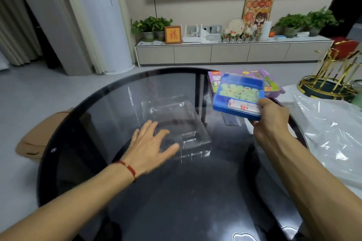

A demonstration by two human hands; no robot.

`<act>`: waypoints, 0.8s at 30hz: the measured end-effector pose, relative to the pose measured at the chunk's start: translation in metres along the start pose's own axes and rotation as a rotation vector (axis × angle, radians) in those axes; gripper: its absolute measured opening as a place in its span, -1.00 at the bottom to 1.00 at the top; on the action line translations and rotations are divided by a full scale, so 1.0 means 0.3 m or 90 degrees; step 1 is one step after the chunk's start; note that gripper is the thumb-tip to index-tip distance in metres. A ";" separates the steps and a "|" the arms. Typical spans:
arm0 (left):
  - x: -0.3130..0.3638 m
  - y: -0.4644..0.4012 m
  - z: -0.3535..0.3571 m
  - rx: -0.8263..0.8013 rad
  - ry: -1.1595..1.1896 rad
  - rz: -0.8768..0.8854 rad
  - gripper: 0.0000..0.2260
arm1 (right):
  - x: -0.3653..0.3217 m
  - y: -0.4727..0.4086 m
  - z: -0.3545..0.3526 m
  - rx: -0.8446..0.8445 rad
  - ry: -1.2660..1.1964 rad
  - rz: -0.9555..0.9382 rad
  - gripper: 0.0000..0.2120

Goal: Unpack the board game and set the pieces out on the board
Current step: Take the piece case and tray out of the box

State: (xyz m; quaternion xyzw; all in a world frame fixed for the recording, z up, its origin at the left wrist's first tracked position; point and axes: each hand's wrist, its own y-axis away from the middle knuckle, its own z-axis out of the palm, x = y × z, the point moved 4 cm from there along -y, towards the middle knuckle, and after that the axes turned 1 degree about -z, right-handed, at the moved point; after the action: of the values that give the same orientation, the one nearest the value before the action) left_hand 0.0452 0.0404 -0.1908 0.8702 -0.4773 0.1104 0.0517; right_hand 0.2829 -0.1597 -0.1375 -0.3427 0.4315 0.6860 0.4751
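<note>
My right hand (271, 118) grips the near right corner of a blue plastic game tray (240, 96) and holds it above the round dark glass table (82, 115). The tray holds several pale round pieces and a folded white sheet with red print. Behind the tray lies the purple game box (274, 84), partly hidden by it. A clear plastic cover (176, 121) lies on the table's middle. My left hand (150, 144) is spread with straight fingers at the cover's near left edge, touching or just over it.
A white plastic bag (333, 133) covers a surface at the right. A gold wire stand (331, 76) with a red top rises behind it. A brown stool (39, 138) sits on the floor left of the table. A TV cabinet (215, 52) lines the far wall.
</note>
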 end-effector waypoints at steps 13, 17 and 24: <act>-0.046 -0.735 -0.009 0.022 -0.056 -0.063 -0.58 | -0.003 -0.059 -0.032 -0.036 0.005 -0.013 -0.79; -0.031 -0.868 0.016 0.020 -0.052 -0.086 -0.59 | 0.018 -0.059 -0.036 -0.024 -0.025 0.006 -0.71; -0.027 -0.914 -0.058 0.069 -0.032 -0.080 -0.48 | 0.060 -0.042 -0.008 -0.044 0.011 0.013 -0.78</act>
State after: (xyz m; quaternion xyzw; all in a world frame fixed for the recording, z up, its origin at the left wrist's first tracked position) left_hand 0.2693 0.1983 -0.1717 0.9025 -0.4163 0.1107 -0.0009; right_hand 0.2893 -0.1534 -0.1577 -0.3604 0.4151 0.7023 0.4522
